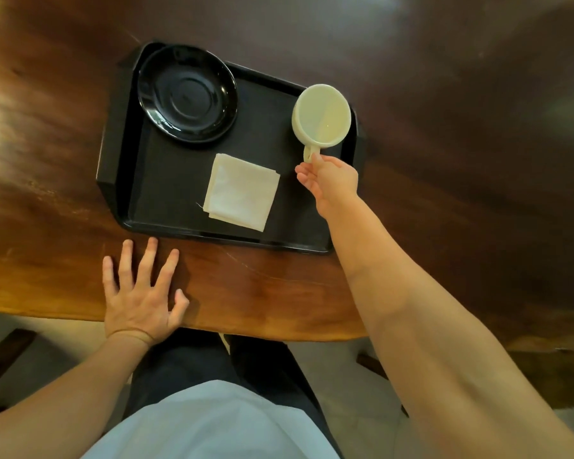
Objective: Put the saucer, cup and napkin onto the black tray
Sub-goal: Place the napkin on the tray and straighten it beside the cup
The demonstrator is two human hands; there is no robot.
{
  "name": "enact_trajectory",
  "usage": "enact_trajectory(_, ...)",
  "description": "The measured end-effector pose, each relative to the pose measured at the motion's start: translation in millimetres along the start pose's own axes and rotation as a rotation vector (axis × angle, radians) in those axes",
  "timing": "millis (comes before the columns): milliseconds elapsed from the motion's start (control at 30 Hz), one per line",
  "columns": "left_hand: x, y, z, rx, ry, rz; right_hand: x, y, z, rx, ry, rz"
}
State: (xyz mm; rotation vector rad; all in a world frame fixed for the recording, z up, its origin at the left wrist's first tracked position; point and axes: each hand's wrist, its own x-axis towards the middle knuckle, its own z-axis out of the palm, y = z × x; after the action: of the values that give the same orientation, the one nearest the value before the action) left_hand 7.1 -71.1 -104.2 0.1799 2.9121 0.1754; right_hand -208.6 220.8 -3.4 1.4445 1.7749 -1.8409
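Observation:
The black tray lies on the wooden table. A glossy black saucer sits in its far left corner. A folded white napkin lies near the tray's middle. The cream cup is at the tray's far right corner, its handle pointing toward me. My right hand pinches that handle with thumb and fingers. Whether the cup rests on the tray or hangs just above it, I cannot tell. My left hand lies flat on the table in front of the tray, fingers spread, holding nothing.
The dark wooden table stretches wide to the right and behind the tray. Its near edge runs just below my left hand. My legs and a pale shirt fill the bottom of the view.

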Motion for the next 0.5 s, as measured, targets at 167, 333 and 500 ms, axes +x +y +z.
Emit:
enact_trajectory(167, 0.4, 0.8, 0.0, -0.008, -0.003, -0.007, 7.0, -8.9, -12.9, 0.0, 0.026, 0.006)
enact_trajectory(333, 0.5, 2.8, -2.2, -0.012, 0.007, -0.012, 10.3, -13.4, -24.2, 0.033, 0.009, 0.012)
enact_trajectory(500, 0.3, 3.6, -3.6, -0.02, 0.018, -0.017, 5.7, -13.9, -34.9, 0.057, -0.063, 0.048)
